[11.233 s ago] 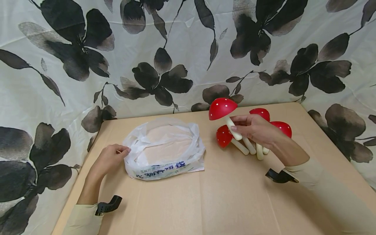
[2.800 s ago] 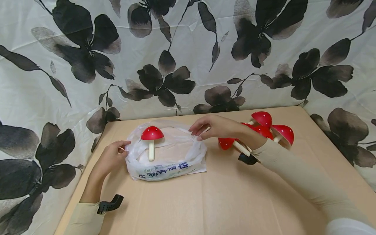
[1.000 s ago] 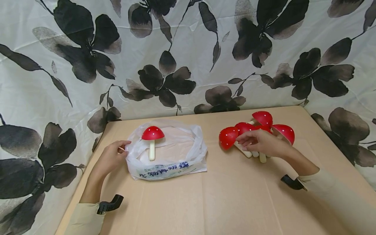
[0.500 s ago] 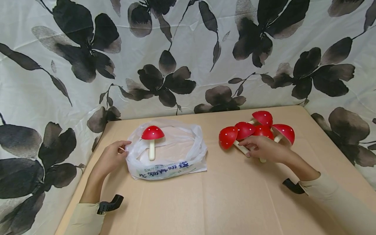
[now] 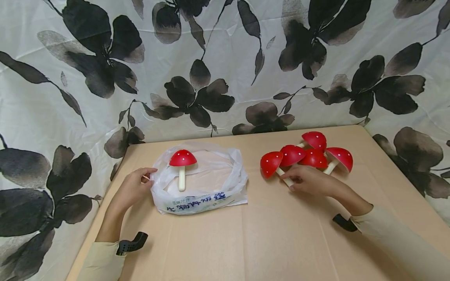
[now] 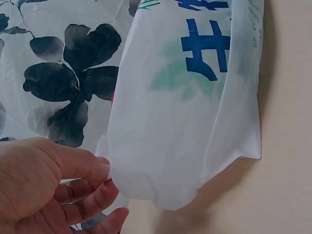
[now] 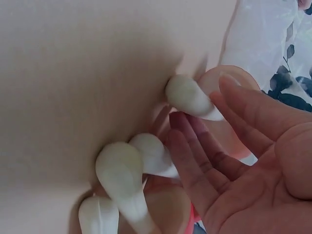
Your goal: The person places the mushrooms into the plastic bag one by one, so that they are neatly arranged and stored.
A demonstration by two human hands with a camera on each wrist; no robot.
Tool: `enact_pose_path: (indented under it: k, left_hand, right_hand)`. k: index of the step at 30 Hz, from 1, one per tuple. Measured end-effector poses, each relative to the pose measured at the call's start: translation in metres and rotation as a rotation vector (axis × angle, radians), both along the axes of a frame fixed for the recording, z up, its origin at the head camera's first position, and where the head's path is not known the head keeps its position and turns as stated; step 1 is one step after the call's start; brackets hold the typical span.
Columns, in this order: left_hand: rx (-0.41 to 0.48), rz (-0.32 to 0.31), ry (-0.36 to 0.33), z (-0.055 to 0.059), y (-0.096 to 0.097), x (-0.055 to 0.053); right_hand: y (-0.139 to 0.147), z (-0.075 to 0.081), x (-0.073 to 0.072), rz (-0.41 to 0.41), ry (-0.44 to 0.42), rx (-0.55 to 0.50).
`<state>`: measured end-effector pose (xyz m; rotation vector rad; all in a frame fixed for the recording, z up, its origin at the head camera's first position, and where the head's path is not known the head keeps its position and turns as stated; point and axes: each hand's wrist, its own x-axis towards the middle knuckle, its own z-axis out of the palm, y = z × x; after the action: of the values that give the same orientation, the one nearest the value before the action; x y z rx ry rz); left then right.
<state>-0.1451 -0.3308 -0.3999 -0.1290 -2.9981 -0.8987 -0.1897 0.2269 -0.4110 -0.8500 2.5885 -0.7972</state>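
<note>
With thumb and forefinger my left hand (image 5: 135, 188) pinches the left edge of a white plastic bag (image 6: 156, 122) printed with blue characters. One toy mushroom (image 5: 182, 159), red-capped with white dots and a pale stem, lies in the bag's mouth. My right hand (image 5: 311, 180) is at the pile of similar mushrooms, thumb and fingers around the stem of the leftmost mushroom (image 5: 270, 164). In the right wrist view that stem (image 7: 187, 95) lies between thumb and fingers, with other stem ends (image 7: 119, 168) beside the fingertips.
Several more red mushrooms (image 5: 314, 158) lie close together at the back right of the tan table (image 5: 242, 242). Behind the table hangs a white cloth (image 5: 218, 47) with dark flowers. A black wrist device (image 5: 131, 244) sits on the left forearm.
The mushroom my right hand held at first now lies in the bag's mouth. That hand went back to the pile, took the leftmost mushroom's stem and shifted it slightly left. Left hand stays.
</note>
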Motion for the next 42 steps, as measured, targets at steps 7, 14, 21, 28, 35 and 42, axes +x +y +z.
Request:
enact_pose_path:
  k: [7, 14, 21, 28, 35, 42]
  left_hand:
    - [-0.002, -0.005, -0.006, 0.001, 0.001, 0.000]
    - [0.000, -0.005, -0.004, 0.001, 0.001, 0.000]
    - [0.005, -0.007, -0.012, 0.000, 0.001, -0.001]
    - [0.004, -0.008, -0.023, 0.000, 0.002, -0.003]
    - [0.001, -0.008, -0.007, -0.001, 0.000, -0.002]
    - [0.005, -0.019, 0.016, -0.002, -0.002, -0.001]
  right_hand:
    - [-0.008, -0.004, 0.000, -0.094, -0.072, -0.076]
    - [-0.014, -0.011, 0.001, -0.094, -0.105, -0.141]
    - [-0.023, -0.015, 0.000, -0.074, -0.111, -0.195]
    - [-0.029, -0.015, -0.001, -0.058, -0.125, -0.218]
    - [-0.035, -0.015, -0.002, -0.059, -0.122, -0.229]
    - [-0.038, -0.015, -0.002, -0.081, -0.133, -0.273]
